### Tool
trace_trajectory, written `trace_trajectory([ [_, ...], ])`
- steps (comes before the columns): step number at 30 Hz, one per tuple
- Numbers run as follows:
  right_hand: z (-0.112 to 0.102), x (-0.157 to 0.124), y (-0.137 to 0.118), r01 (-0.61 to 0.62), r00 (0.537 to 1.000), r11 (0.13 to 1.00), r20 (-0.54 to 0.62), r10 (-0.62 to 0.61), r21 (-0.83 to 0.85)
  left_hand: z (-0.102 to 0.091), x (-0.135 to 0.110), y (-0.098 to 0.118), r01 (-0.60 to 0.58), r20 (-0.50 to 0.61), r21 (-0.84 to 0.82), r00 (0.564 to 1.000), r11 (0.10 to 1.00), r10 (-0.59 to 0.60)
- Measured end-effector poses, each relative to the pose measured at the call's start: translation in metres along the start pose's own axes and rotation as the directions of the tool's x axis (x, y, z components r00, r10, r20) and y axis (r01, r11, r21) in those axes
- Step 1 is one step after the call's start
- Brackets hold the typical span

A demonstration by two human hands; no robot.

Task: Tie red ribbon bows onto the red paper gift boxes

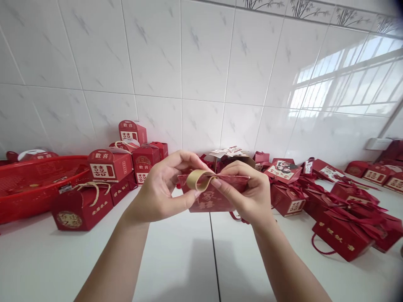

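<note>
Right hand point(252, 188) pinches gold ribbon point(192, 181) tight at red pouch point(209, 203) top edge. Left hand point(166, 191) half-curled round the loop; fingers partly hidden, can't tell if gripping.

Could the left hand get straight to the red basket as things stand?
Probably not directly: the left hand is occupied at the gold ribbon loop on the red pouch, and red boxes stand between it and the red basket.
</note>
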State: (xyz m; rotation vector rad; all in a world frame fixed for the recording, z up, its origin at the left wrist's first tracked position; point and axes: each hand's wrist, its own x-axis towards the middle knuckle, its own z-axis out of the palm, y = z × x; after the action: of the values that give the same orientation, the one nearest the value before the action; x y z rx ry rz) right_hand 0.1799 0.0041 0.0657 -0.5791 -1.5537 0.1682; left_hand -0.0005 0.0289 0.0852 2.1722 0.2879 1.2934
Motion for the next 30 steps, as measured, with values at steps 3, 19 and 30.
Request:
trace_trajectory([
  [3,0.0,0.001,0.005,-0.164,0.985,0.986,0.06,0.162,0.033,-0.003,0.001,0.003,0.034,-0.07,0.092,0.997,0.995,-0.027],
  [19,-0.071,0.018,0.06,-0.434,0.891,0.837,-0.299,0.342,-0.335,-0.005,0.013,0.0,0.223,-0.434,0.263,0.896,0.939,-0.091],
  [30,-0.067,0.021,0.089,-0.37,0.882,0.899,-0.393,0.26,-0.235,-0.003,0.015,0.003,0.277,-0.484,0.236,0.865,0.932,-0.134],
])
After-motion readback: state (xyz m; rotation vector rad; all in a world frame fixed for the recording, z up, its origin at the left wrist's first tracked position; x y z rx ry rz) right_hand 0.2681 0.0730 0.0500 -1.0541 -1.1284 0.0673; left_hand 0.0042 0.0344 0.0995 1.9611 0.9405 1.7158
